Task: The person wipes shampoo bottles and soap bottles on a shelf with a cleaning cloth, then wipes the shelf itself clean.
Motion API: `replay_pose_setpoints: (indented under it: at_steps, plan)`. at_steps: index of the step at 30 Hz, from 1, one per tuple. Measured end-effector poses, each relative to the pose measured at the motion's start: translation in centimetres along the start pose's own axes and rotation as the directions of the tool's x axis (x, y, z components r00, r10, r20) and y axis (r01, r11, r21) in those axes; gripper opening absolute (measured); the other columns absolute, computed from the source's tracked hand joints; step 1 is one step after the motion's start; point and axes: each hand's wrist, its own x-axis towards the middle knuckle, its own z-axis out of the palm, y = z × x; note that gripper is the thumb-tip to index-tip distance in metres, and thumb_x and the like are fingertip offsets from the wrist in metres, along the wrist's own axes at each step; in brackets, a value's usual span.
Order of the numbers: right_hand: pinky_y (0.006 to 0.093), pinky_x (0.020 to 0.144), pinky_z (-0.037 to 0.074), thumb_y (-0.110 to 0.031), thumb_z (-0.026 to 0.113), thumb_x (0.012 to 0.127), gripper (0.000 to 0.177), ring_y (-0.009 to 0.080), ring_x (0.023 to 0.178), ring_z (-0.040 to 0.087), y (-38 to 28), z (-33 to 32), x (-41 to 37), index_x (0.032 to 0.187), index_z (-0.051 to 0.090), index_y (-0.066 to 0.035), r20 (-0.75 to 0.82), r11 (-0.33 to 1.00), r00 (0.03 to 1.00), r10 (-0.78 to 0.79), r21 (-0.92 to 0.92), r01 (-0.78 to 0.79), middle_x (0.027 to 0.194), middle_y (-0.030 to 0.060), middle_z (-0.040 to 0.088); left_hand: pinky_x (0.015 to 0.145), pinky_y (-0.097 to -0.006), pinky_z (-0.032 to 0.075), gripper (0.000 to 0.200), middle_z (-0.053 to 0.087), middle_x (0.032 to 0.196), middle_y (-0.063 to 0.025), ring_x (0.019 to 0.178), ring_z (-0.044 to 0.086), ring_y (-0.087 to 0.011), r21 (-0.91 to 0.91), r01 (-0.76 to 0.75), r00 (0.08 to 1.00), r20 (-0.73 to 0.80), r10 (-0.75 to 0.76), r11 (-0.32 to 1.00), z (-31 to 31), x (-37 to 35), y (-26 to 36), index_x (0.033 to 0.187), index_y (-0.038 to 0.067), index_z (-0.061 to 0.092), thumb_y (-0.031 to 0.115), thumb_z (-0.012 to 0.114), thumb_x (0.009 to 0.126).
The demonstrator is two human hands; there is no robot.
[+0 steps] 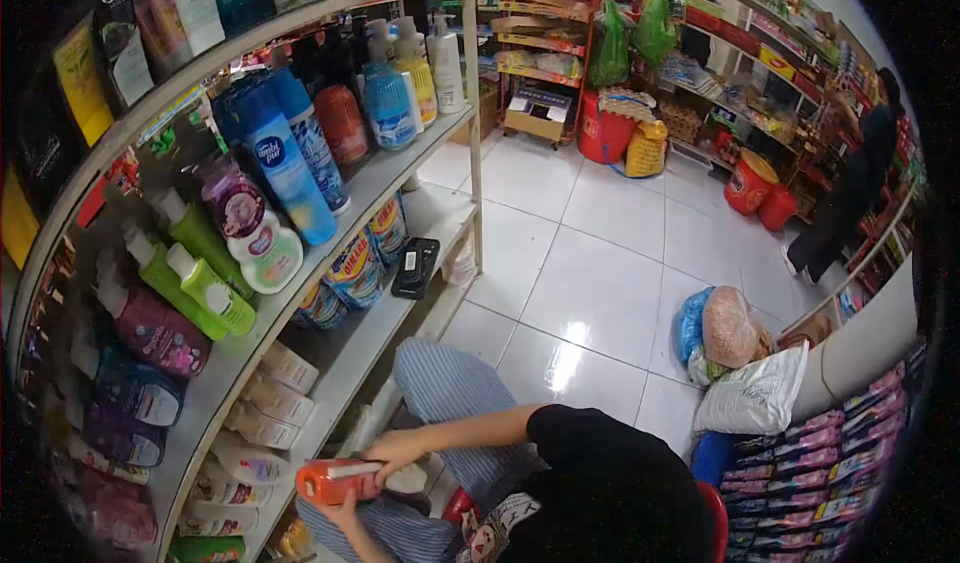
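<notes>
A shop aisle with a glossy white tiled floor (590, 293). An orange bottle (335, 481) lies sideways between both hands. The left hand (343, 513) grips it from beneath, fingers curled around it. The right hand (395, 450) clamps over its top. Pale bottles (255, 428) stand just left of the fingers, and green bottles (205, 288) stand well above them.
</notes>
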Motion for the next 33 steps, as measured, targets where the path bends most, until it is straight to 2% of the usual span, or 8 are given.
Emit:
replay_pose_setpoints:
  at_steps: [6,9,11,15,20,27,31,33]
  plan:
    - [0.0254,0.056,0.04,-0.03,0.063,0.065,0.046,0.0145,0.058,0.05,-5.2,-5.5,-0.6,0.094,0.048,0.002,-0.251,0.928,0.958,0.136,0.372,-0.035,0.063,0.0081,0.05,0.083,-0.0413,0.039,0.076,0.038,0.113,-0.0133,0.1,0.043,-0.027,-0.622,0.178,0.924,-0.162,-0.347,0.763,2.1,1.6,5.9,0.121,0.006,0.023,0.017,0.063,0.058]
    - [0.0224,0.062,0.037,-0.013,0.066,0.061,0.035,0.0096,0.073,0.044,-8.1,-3.2,1.3,0.089,0.048,-0.002,-0.751,0.733,0.624,0.214,0.546,0.406,0.079,0.0028,0.046,0.084,-0.0406,0.038,0.073,0.034,0.117,-0.0128,0.103,0.041,-0.0274,-0.655,0.202,0.963,-0.003,-0.27,0.728,1.6,1.1,4.7,0.121,0.008,0.023,0.031,0.06,0.064]
    - [0.0293,0.065,0.039,-0.024,0.065,0.061,0.04,0.0184,0.078,0.047,-9.4,-1.4,3.2,0.091,0.047,-0.004,-0.778,0.944,0.627,-0.037,0.178,0.277,0.087,0.0063,0.046,0.089,-0.0376,0.033,0.061,0.031,0.12,-0.0116,0.108,0.036,-0.025,-0.618,0.385,0.874,0.004,-0.487,0.686,3.3,1.8,6.7,0.123,0.01,0.02,0.038,0.046,0.075]
    - [0.037,0.063,0.041,-0.035,0.06,0.059,0.042,0.0269,0.078,0.048,-9.6,-0.5,7.5,0.089,0.049,-0.008,-0.705,0.935,0.658,-0.264,-0.355,-0.006,0.086,0.009,0.045,0.091,-0.0365,0.031,0.054,0.031,0.12,-0.0113,0.11,0.033,-0.0236,-0.795,0.24,0.903,-0.028,-0.428,0.558,-0.2,0.2,-0.6,0.123,0.01,0.02,0.038,0.038,0.08]
    - [0.0374,0.059,0.043,-0.026,0.055,0.058,0.032,0.0285,0.069,0.055,-9.2,-5.2,11.4,0.082,0.056,-0.006,-0.116,0.99,0.993,0.034,-0.132,-0.049,0.07,0.0141,0.056,0.079,-0.0344,0.042,0.069,0.045,0.104,-0.0119,0.095,0.047,-0.0241,-0.7,0.288,0.938,0.068,-0.341,0.653,-1.0,0.5,-1.4,0.114,0.003,0.032,0.015,0.063,0.054]
    - [0.0252,0.055,0.039,-0.022,0.055,0.069,0.025,0.0107,0.059,0.047,-6.8,-4.8,12.1,0.082,0.056,-0.001,0.341,0.927,0.885,-0.317,0.307,0.214,0.062,0.0046,0.053,0.081,-0.0363,0.041,0.068,0.045,0.104,-0.0138,0.095,0.047,-0.0259,-0.73,0.242,0.897,-0.082,-0.433,0.639,1.9,-0.1,5.5,0.113,0.002,0.033,0.024,0.062,0.056]
    - [0.0241,0.059,0.037,-0.017,0.053,0.072,0.021,0.0099,0.07,0.046,-8.2,-3.8,6.0,0.083,0.052,0.001,-0.355,0.396,0.935,0.022,0.861,0.318,0.08,0.0053,0.052,0.081,-0.0376,0.04,0.069,0.045,0.104,-0.0148,0.095,0.047,-0.0271,-0.889,0.061,0.902,-0.146,-0.407,0.453,2.8,1.3,8.7,0.114,0.001,0.033,0.029,0.061,0.057]
    - [0.0245,0.064,0.037,-0.013,0.054,0.071,0.016,0.0136,0.071,0.046,-10.4,-3.1,1.8,0.08,0.051,0.0,-0.618,0.658,0.784,0.057,0.614,0.436,0.08,0.0072,0.05,0.081,-0.0382,0.04,0.07,0.045,0.104,-0.0154,0.095,0.047,-0.0276,-0.94,0.003,0.897,-0.148,-0.416,0.341,3.5,1.3,9.9,0.114,0.001,0.033,0.032,0.061,0.057]
